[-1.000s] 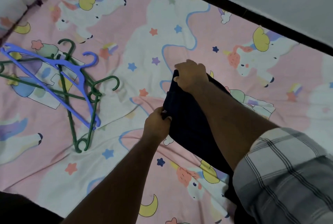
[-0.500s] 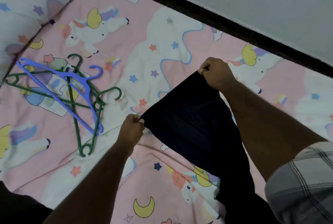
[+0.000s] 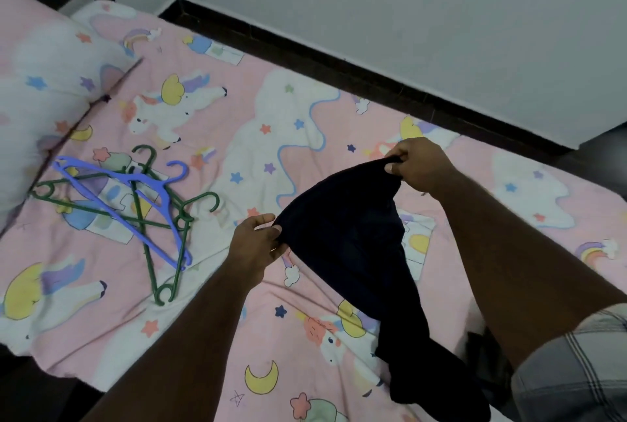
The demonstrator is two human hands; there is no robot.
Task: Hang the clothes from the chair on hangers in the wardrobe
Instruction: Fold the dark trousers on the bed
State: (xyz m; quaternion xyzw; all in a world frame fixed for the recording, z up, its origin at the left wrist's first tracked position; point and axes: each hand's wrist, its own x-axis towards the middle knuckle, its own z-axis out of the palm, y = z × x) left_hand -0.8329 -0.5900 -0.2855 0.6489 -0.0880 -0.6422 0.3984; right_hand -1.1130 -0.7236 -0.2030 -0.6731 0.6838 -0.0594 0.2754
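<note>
A dark navy garment [image 3: 353,242] is stretched between both hands above the bed. My left hand [image 3: 254,242] pinches its near-left corner. My right hand [image 3: 417,164] grips the far-right corner, a little higher. The rest of the cloth hangs down to the bed toward the lower right. A blue hanger [image 3: 135,194] lies on top of several green hangers [image 3: 159,235] in a loose pile on the bed, left of my left hand. The wardrobe and the chair are out of view.
The bed [image 3: 237,123] has a pink unicorn-print sheet. A matching pillow [image 3: 37,89] sits at the far left. A dark bed frame [image 3: 339,72] runs along the white wall [image 3: 407,14] behind.
My hands have drawn apart, spreading the garment wider, and the right hand has risen. The view has tilted up, showing more wall and pillow.
</note>
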